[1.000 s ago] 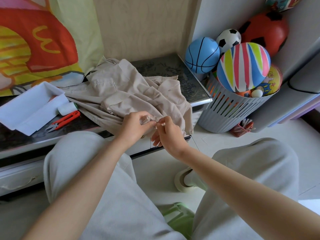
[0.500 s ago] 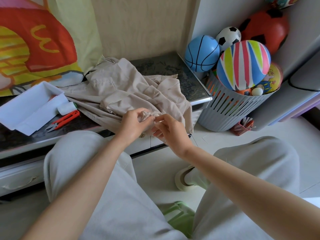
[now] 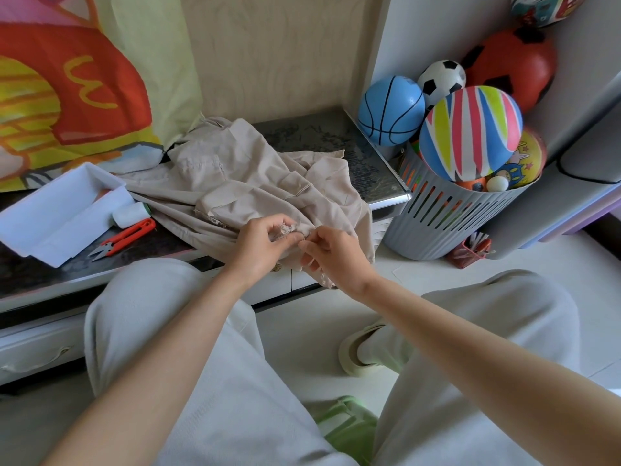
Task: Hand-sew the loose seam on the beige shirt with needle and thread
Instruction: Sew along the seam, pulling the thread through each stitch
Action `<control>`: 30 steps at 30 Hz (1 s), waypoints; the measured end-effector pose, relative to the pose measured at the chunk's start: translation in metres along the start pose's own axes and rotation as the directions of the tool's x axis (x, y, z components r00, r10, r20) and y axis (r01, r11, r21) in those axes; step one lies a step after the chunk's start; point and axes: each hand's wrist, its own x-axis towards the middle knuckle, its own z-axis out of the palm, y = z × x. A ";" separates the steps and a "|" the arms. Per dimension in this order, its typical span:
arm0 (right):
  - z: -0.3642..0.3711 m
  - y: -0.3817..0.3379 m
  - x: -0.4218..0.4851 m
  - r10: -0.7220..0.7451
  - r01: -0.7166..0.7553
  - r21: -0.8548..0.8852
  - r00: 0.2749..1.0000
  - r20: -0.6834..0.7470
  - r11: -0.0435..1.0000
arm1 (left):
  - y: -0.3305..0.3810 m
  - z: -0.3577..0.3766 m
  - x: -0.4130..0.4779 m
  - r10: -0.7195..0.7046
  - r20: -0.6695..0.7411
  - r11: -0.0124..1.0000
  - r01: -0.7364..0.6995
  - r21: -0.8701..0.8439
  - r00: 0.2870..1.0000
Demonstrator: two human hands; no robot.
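The left hand (image 3: 258, 245) has its fingers (image 3: 279, 220) clamped on a frayed fold of the beige shirt (image 3: 255, 193), and just beside them the right hand (image 3: 331, 253) has thumb and forefinger pinched together on a thin needle (image 3: 304, 235) at the seam. The shirt lies crumpled on the counter (image 3: 336, 136) beyond the fingers, its hem hanging over the front edge beneath them. Left of the fingers lie red snips (image 3: 124, 237), a white spool (image 3: 131, 215) and a white tray (image 3: 50, 223).

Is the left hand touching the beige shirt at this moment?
Touching. The head view shows the left hand pinching a frayed fold of the beige shirt between thumb and fingers, with no gap between them.
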 end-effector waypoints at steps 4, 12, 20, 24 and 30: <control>-0.007 0.003 0.002 -0.012 0.008 -0.096 0.999 -0.045 0.995 | -0.001 0.000 0.001 0.033 0.014 0.999 -0.033 -0.002 0.999; -0.011 -0.006 0.014 0.224 -0.224 0.056 0.974 -0.007 0.973 | -0.006 0.004 0.000 0.076 0.103 0.997 -0.072 -0.039 0.992; -0.013 -0.009 0.020 0.278 -0.225 0.335 0.953 -0.117 0.915 | -0.011 0.005 0.001 0.024 0.120 1.000 -0.026 0.014 0.992; -0.027 -0.010 0.020 0.261 -0.133 0.450 0.937 -0.234 0.883 | -0.010 0.006 0.000 0.003 0.099 0.995 -0.013 0.100 0.995; -0.029 0.005 0.009 0.261 -0.126 0.528 0.947 -0.189 0.840 | -0.007 0.008 0.001 -0.057 0.129 0.997 0.063 -0.049 0.990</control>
